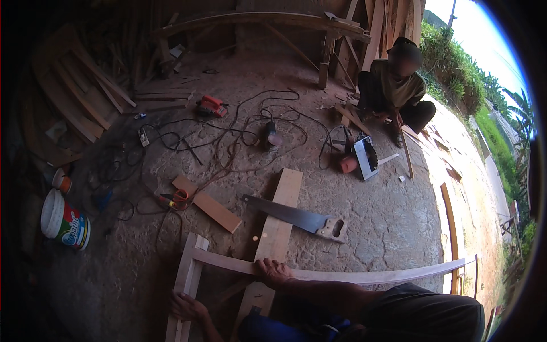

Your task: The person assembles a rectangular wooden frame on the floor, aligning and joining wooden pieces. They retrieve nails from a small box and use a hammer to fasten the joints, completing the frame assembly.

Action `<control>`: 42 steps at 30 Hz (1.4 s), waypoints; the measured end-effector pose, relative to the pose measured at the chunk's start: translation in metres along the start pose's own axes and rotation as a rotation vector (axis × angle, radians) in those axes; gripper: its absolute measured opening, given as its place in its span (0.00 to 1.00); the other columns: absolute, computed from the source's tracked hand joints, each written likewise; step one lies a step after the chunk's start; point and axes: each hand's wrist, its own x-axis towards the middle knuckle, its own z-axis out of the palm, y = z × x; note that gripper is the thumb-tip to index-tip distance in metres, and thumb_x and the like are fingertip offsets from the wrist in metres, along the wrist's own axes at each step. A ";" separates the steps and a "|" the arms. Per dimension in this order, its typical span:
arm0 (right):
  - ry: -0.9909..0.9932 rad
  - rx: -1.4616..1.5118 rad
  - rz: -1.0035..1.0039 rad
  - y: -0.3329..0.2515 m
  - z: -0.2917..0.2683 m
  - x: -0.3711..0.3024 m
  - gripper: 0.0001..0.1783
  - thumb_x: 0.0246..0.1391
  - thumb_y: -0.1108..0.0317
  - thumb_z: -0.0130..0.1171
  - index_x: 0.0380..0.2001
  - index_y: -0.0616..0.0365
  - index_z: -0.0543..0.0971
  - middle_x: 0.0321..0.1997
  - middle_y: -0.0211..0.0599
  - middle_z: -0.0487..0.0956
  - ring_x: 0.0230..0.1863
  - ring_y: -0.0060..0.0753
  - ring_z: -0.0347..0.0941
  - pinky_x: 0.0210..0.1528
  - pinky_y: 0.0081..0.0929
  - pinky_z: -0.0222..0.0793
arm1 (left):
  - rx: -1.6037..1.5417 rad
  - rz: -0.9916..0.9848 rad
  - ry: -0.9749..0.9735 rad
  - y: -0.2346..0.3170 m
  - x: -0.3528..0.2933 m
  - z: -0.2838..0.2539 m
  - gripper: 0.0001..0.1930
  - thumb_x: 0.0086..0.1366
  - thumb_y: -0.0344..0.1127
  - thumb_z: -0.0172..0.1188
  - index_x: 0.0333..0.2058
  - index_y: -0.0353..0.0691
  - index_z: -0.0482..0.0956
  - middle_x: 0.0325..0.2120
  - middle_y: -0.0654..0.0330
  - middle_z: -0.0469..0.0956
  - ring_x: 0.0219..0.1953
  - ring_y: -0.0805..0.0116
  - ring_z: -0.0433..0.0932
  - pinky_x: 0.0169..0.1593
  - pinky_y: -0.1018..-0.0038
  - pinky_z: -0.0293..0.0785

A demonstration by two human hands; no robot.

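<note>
My left hand is closed around the edge of a short, pale wooden crosspiece at the lower left. A long, narrow wooden rail meets that crosspiece near its top and runs far to the right. Over the rail, my right hand has its fingers curled, close to the joined end. Beneath the rail passes a wide plank lying on the ground. Across this plank rests a handsaw, its pale handle to the right. My bent leg is beside the rail's right part.
Left of the plank are a short board and orange-handled scissors. Farther out lie a red power tool, an angle grinder, a circular saw and tangled cords. A paint bucket stands left; another person squats far right.
</note>
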 end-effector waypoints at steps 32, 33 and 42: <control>0.077 -0.022 -0.059 0.008 0.024 0.008 0.31 0.63 0.51 0.54 0.64 0.48 0.60 0.57 0.46 0.70 0.57 0.56 0.73 0.51 0.52 0.75 | 0.056 -0.144 -0.226 0.016 0.005 -0.032 0.28 0.78 0.58 0.37 0.63 0.52 0.75 0.61 0.53 0.74 0.65 0.42 0.66 0.69 0.42 0.53; 0.067 -0.026 -0.060 0.007 0.023 0.010 0.31 0.63 0.51 0.54 0.65 0.48 0.60 0.57 0.46 0.70 0.57 0.56 0.73 0.52 0.52 0.75 | 0.073 -0.156 -0.229 0.013 0.007 -0.028 0.28 0.78 0.58 0.37 0.63 0.52 0.75 0.61 0.53 0.74 0.65 0.42 0.66 0.69 0.41 0.52; 0.130 -0.048 -0.053 0.009 0.026 0.003 0.28 0.63 0.54 0.54 0.62 0.49 0.61 0.54 0.46 0.71 0.56 0.54 0.75 0.48 0.51 0.77 | 0.045 -0.086 -0.228 0.025 0.004 -0.051 0.26 0.78 0.56 0.39 0.62 0.51 0.75 0.60 0.54 0.75 0.62 0.47 0.70 0.69 0.42 0.53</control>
